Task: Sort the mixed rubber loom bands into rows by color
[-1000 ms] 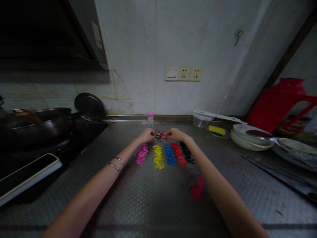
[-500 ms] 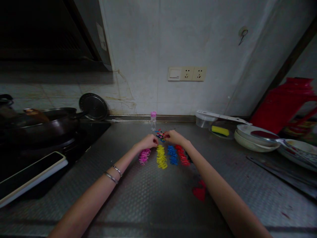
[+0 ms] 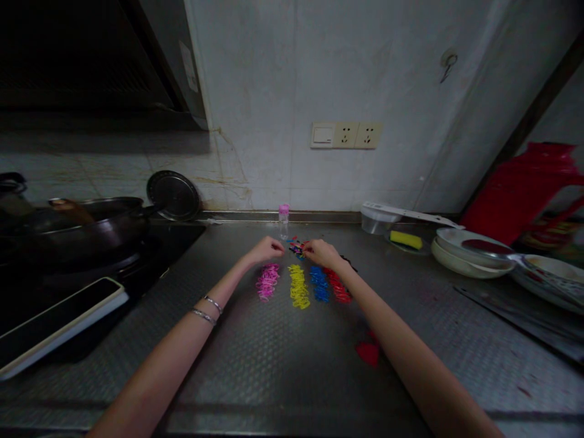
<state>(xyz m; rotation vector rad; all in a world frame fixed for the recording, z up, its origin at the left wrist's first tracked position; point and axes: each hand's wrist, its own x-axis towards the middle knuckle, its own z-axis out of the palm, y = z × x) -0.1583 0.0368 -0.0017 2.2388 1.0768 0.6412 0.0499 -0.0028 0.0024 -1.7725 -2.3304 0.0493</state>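
Small bands lie on the metal counter in colour groups: pink [image 3: 267, 281], yellow [image 3: 299, 287], blue [image 3: 319, 284] and red [image 3: 338, 287], with black ones [image 3: 349, 262] partly behind my right wrist. Behind them sits a small mixed-colour pile [image 3: 297, 249]. My left hand [image 3: 269, 249] is over the far end of the pink group, fingers pinched; anything between them is too small to see. At the right side of the mixed pile my right hand [image 3: 318, 252] has its fingertips pressed together, their content hidden. A clear bottle with a pink cap [image 3: 283, 220] stands behind the pile.
On the left are a phone-like device [image 3: 61, 322], a wok [image 3: 91, 228] and a round lid [image 3: 173, 195]. A red heart-shaped item [image 3: 367, 353] lies near my right forearm. Bowls [image 3: 469, 258], a yellow sponge [image 3: 406, 240] and a red jug [image 3: 520, 191] are at the right.
My left hand has moved left and slightly away, from beside the yellow group to above the pink group. My right hand has stayed at the mixed pile.
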